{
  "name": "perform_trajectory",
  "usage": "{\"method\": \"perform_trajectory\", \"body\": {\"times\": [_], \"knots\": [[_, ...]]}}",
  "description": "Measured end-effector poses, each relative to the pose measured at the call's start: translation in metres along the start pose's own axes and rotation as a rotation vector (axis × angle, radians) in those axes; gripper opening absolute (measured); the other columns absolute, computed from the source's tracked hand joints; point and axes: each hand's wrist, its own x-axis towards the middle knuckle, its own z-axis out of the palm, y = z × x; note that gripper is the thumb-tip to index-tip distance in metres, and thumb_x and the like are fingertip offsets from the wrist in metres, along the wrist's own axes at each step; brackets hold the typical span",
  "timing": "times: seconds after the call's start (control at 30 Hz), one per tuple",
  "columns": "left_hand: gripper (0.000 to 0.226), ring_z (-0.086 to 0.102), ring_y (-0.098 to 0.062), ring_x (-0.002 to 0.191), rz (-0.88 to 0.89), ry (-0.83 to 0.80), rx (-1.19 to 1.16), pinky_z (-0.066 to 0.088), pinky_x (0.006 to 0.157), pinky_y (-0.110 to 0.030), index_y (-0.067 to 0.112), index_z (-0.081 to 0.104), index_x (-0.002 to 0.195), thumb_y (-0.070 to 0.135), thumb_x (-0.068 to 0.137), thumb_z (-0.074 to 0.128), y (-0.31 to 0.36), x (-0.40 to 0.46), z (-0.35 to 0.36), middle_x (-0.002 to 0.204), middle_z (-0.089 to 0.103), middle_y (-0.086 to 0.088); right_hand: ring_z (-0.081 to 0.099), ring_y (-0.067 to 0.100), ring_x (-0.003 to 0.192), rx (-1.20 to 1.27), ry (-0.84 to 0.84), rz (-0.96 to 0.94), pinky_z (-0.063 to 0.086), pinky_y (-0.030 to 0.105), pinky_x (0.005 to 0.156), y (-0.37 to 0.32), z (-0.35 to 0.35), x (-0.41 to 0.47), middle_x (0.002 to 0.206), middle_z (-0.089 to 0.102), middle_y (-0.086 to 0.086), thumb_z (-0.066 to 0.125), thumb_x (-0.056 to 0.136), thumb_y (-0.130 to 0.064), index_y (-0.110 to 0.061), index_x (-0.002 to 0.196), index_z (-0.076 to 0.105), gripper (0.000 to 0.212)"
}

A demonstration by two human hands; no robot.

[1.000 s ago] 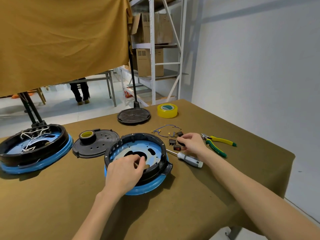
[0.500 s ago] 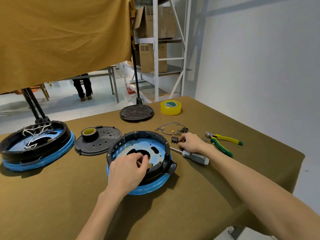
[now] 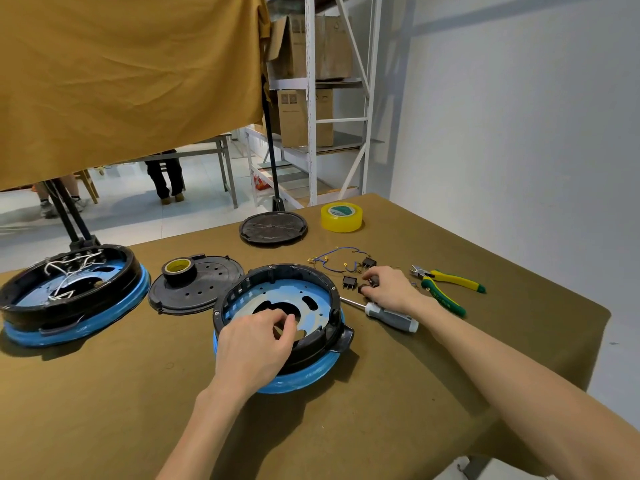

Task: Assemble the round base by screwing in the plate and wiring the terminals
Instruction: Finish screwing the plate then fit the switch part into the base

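The round base (image 3: 322, 362), black with a blue-wrapped bottom, sits in the middle of the table with the bluish metal plate (image 3: 311, 289) inside it. My left hand (image 3: 254, 344) rests over the base's near rim, thumb and fingertips pinched together above the plate; I see nothing between them. My right hand (image 3: 389, 289) is right of the base, fingers curled round a small black switch (image 3: 370, 283). Another switch (image 3: 349, 282) lies beside it, and a third (image 3: 369, 262) by the blue wires with terminals (image 3: 334, 259). A screwdriver (image 3: 391, 317) lies under my right wrist.
Yellow-green pliers (image 3: 448, 287) lie at the right. A yellow tape roll (image 3: 341, 217) and a black lid (image 3: 273, 228) are at the back. A black disc (image 3: 207, 289) carrying a tape roll and a second wired base (image 3: 69, 296) sit at the left.
My right hand has shifted slightly among the switches and its fingers have closed on one. My left hand stays on the base rim.
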Motion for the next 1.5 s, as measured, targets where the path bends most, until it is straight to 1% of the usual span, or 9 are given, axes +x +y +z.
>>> {"method": "perform_trajectory", "body": {"times": [0.2,0.4,0.6,0.73,0.83,1.0,1.17,1.3,1.5], "knots": [[0.055,0.057,-0.001,0.057,-0.003,-0.012,-0.002,0.043,0.047,-0.017,0.032,0.073,0.084,0.060,0.096,0.027,0.001,0.000,0.000,0.064,0.063,0.015,0.061,0.025,0.096,-0.137,-0.106,0.068,0.050,0.038,0.081,-0.005,0.002,0.002,0.113,0.066,0.012,0.061,0.100,-0.032,-0.012,0.115,0.057,0.026],[0.057,0.057,-0.002,0.057,-0.015,-0.023,-0.015,0.047,0.049,-0.019,0.031,0.073,0.082,0.061,0.094,0.025,0.002,0.000,-0.002,0.064,0.064,0.014,0.059,0.027,0.116,-0.111,-0.130,0.057,0.052,0.039,0.090,-0.012,-0.005,0.006,0.139,0.058,0.011,0.058,0.092,-0.018,-0.020,0.146,0.047,0.055],[0.058,0.060,-0.005,0.060,-0.024,-0.044,-0.018,0.053,0.054,-0.026,0.030,0.073,0.084,0.061,0.095,0.024,0.002,0.000,-0.002,0.067,0.066,0.012,0.064,0.025,0.085,-0.250,0.063,0.180,0.050,0.034,0.065,-0.033,0.016,0.021,0.094,0.067,0.006,0.059,0.092,-0.065,-0.015,0.090,0.055,0.050],[0.058,0.060,-0.004,0.060,-0.025,-0.048,-0.012,0.051,0.053,-0.024,0.031,0.072,0.083,0.061,0.094,0.023,0.001,-0.001,-0.002,0.066,0.065,0.013,0.067,0.022,0.093,-0.108,-0.010,0.084,0.055,0.033,0.073,-0.035,0.013,0.032,0.116,0.073,0.006,0.072,0.091,-0.032,-0.018,0.115,0.074,0.028],[0.055,0.059,-0.004,0.059,-0.023,-0.046,-0.004,0.050,0.052,-0.024,0.031,0.072,0.082,0.059,0.095,0.026,0.001,0.000,-0.002,0.065,0.064,0.013,0.064,0.011,0.089,-0.028,-0.228,-0.018,0.049,0.021,0.068,-0.033,0.000,0.032,0.142,0.062,0.006,0.066,0.087,-0.009,-0.021,0.136,0.066,0.051],[0.054,0.059,-0.003,0.059,-0.020,-0.028,-0.020,0.051,0.051,-0.023,0.032,0.074,0.082,0.059,0.096,0.029,0.001,0.000,-0.001,0.065,0.065,0.014,0.062,0.021,0.112,-0.152,-0.114,0.002,0.053,0.034,0.088,-0.024,0.007,0.025,0.135,0.064,0.002,0.073,0.085,-0.053,-0.021,0.132,0.064,0.058],[0.055,0.059,-0.003,0.058,-0.015,-0.023,-0.023,0.051,0.050,-0.023,0.032,0.074,0.081,0.059,0.095,0.028,0.001,0.000,-0.001,0.064,0.065,0.015,0.063,0.023,0.110,-0.038,-0.064,-0.050,0.050,0.032,0.087,-0.019,0.003,0.016,0.138,0.063,0.004,0.072,0.089,-0.039,-0.025,0.141,0.058,0.055],[0.051,0.058,-0.002,0.056,-0.016,-0.019,-0.022,0.046,0.048,-0.021,0.032,0.073,0.079,0.056,0.095,0.031,0.002,0.000,-0.001,0.062,0.063,0.016,0.066,0.025,0.090,-0.161,0.164,0.232,0.059,0.039,0.080,0.006,-0.016,0.010,0.108,0.072,0.007,0.058,0.096,-0.050,-0.017,0.115,0.065,0.038],[0.048,0.056,-0.002,0.055,-0.023,-0.015,-0.002,0.043,0.046,-0.019,0.033,0.072,0.077,0.054,0.095,0.033,0.003,0.000,-0.002,0.061,0.062,0.015,0.068,0.024,0.095,-0.223,0.084,0.215,0.060,0.041,0.083,0.010,-0.018,0.014,0.106,0.073,0.007,0.064,0.094,-0.054,-0.019,0.112,0.071,0.041]]}}
